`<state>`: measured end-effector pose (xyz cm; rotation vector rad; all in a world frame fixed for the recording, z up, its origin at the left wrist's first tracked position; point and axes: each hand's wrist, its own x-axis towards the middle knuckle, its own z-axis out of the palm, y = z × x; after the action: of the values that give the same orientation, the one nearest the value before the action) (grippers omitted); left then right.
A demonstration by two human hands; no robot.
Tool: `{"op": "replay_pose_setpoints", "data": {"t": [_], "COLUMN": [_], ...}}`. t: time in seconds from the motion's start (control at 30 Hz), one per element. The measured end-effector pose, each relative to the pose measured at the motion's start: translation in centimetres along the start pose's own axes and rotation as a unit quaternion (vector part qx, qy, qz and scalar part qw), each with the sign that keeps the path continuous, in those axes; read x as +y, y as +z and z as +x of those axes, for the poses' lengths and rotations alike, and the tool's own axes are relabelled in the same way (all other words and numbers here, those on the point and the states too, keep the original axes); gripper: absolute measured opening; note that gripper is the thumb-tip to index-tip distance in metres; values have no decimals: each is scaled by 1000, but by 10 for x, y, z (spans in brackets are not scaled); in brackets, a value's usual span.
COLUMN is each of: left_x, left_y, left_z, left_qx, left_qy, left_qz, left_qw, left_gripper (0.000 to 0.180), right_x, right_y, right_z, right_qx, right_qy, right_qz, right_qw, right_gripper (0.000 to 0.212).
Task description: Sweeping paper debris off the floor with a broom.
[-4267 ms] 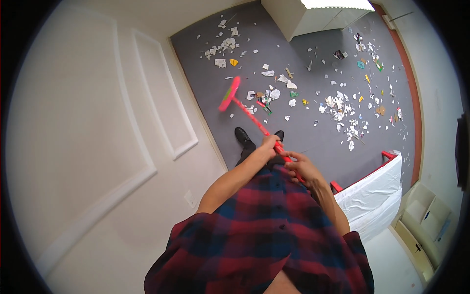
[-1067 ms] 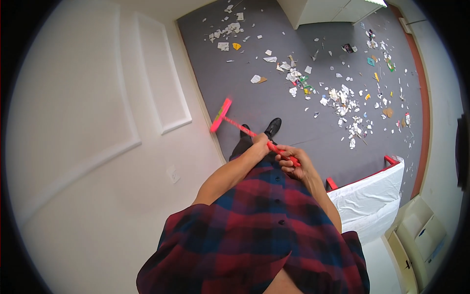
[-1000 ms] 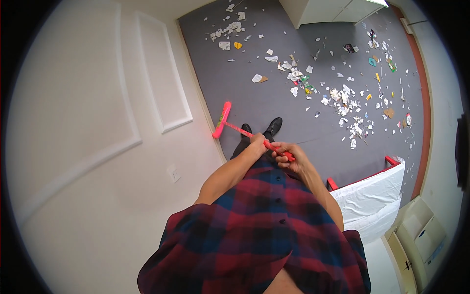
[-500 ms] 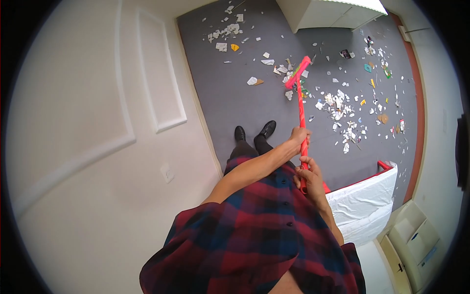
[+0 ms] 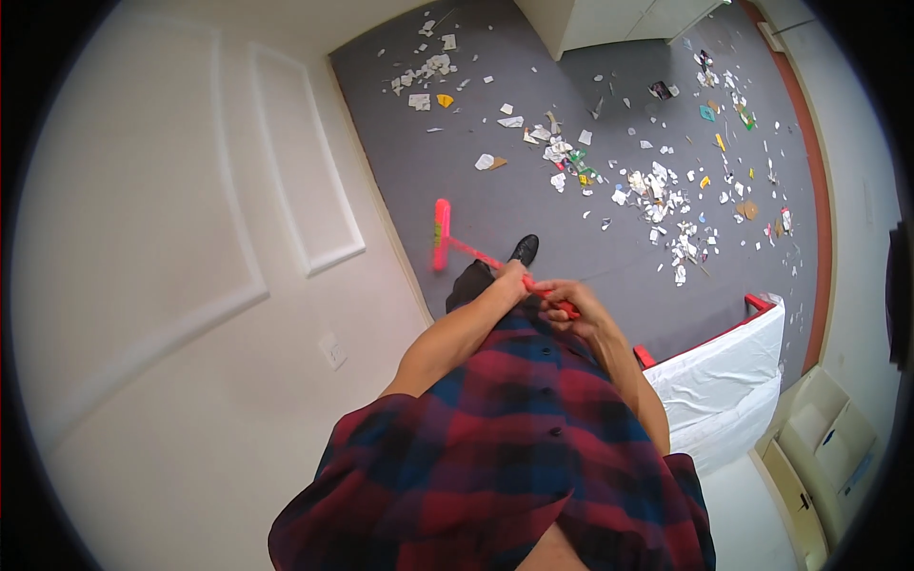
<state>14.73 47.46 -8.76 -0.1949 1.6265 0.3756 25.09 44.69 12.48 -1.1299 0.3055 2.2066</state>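
A red broom point(image 5: 441, 236) with a pink head slants across in front of my feet, its head to the left near the wall. My left hand point(image 5: 514, 279) is closed round the middle of the handle. My right hand point(image 5: 579, 309) grips the handle's top end, close to my waist. Beyond the broom, torn white paper scraps point(image 5: 653, 190) lie in a heap on the grey floor point(image 5: 409, 152). A smaller pile of scraps point(image 5: 562, 157) with green and yellow bits sits to the left of that heap.
A white cabinet point(image 5: 619, 27) stands at the far side. More scraps point(image 5: 428, 68) lie at the far left, others along the right wall. A red-framed bench with a white cover point(image 5: 724, 371) is on my right. A panelled wall point(image 5: 152, 209) rises on my left.
The broom head has swung left and nearer, off the smaller pile to the floor near the left wall. Both hands have moved left with the handle, which now slants across me.
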Motion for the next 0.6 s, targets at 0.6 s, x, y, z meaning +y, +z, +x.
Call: {"op": "replay_pose_setpoints", "data": {"t": [0.6], "left_x": [28], "left_y": [118], "left_z": [-131], "left_qx": [-137], "left_qy": [175], "left_qz": [233], "left_qw": [947], "left_gripper": [9], "right_x": [-6], "right_y": [33], "right_z": [-103], "right_qx": [118], "right_qy": [-243], "right_qz": [-39], "right_qw": [962], "right_gripper": [31]}}
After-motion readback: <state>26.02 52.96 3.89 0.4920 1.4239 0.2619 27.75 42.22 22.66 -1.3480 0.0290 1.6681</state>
